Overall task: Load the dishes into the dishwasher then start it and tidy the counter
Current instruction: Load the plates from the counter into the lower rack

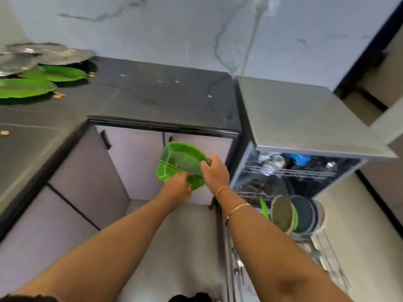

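Observation:
A green leaf-shaped plate (178, 162) is held in the air in front of the cabinet doors, tilted on edge. My left hand (177, 185) grips its lower rim and my right hand (214, 172) grips its right rim. To the right stands the open dishwasher (305, 118). Its pulled-out lower rack (327, 253) holds several upright plates (292, 214). The upper rack (292, 171) holds a blue item and some glassware. More green leaf plates (26, 87) and steel plates (50, 53) lie on the dark counter (152, 99) at far left.
Small crumbs are scattered over the counter. Pale cabinet doors (135, 162) with dark handles stand under it. A white cord (253, 35) runs down the marble wall behind the dishwasher. The pale floor (174, 247) lies below my arms.

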The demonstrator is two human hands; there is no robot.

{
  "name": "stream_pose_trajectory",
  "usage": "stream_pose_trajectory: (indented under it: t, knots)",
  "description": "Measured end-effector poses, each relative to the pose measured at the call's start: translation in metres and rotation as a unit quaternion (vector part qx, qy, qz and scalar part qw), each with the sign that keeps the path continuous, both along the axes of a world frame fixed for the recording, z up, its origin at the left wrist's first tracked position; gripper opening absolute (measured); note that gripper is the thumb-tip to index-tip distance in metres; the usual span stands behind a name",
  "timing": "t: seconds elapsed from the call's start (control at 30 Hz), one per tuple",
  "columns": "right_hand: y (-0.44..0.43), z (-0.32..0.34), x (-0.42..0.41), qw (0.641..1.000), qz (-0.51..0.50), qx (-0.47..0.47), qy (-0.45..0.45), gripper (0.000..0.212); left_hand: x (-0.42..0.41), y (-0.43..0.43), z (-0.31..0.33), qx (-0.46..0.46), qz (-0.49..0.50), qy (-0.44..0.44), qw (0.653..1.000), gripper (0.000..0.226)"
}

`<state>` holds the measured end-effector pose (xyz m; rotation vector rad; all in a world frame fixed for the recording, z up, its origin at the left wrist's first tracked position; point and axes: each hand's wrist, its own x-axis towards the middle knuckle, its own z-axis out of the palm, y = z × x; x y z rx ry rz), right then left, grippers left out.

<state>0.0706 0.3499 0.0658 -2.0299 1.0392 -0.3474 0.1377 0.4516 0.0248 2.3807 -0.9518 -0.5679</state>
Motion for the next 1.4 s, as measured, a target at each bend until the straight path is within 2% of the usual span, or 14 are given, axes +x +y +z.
stream_pose_trajectory:
  t: [0.07, 0.17, 0.2, 0.37, 0.5, 0.63, 0.73, 0.93, 1.17, 1.4]
  knots:
    - [-0.029, -0.009, -0.04, 0.999, -0.036, -0.002, 0.033, 0.029, -0.029, -0.031, -0.014, 0.016, -0.061, 0.021, 0.998, 0.034]
    - [-0.074, -0.03, -0.105, 0.994, -0.06, 0.012, 0.089, 0.011, -0.075, -0.08, -0.036, 0.047, -0.111, 0.046, 0.992, 0.038]
    - [-0.089, -0.039, -0.125, 0.992, -0.058, 0.017, 0.112, 0.01, -0.089, -0.095, -0.042, 0.052, -0.114, 0.054, 0.991, 0.04]
    - [-0.161, -0.105, -0.188, 0.972, -0.058, 0.08, 0.214, 0.049, -0.15, -0.161, -0.094, 0.074, -0.107, 0.099, 0.987, 0.04]
    - [-0.188, -0.179, -0.216, 0.959, -0.125, 0.135, 0.215, 0.04, -0.176, -0.187, -0.161, 0.113, -0.108, 0.134, 0.979, 0.041]
    - [-0.198, -0.266, -0.218, 0.958, -0.176, 0.151, 0.167, 0.039, -0.17, -0.208, -0.231, 0.115, -0.107, 0.146, 0.977, 0.04]
    - [-0.2, -0.311, -0.209, 0.965, -0.169, 0.129, 0.152, 0.055, -0.158, -0.223, -0.269, 0.106, -0.098, 0.146, 0.979, 0.038]
    - [-0.211, -0.39, -0.183, 0.975, -0.081, 0.021, 0.203, 0.082, -0.137, -0.26, -0.351, 0.087, -0.056, 0.149, 0.983, 0.037]
    - [-0.23, -0.447, -0.157, 0.971, -0.049, -0.076, 0.223, 0.076, -0.131, -0.3, -0.415, 0.05, 0.023, 0.21, 0.976, 0.036]
    - [-0.251, -0.488, -0.15, 0.964, -0.044, -0.128, 0.229, 0.076, -0.131, -0.305, -0.445, 0.037, 0.015, 0.19, 0.981, 0.037]
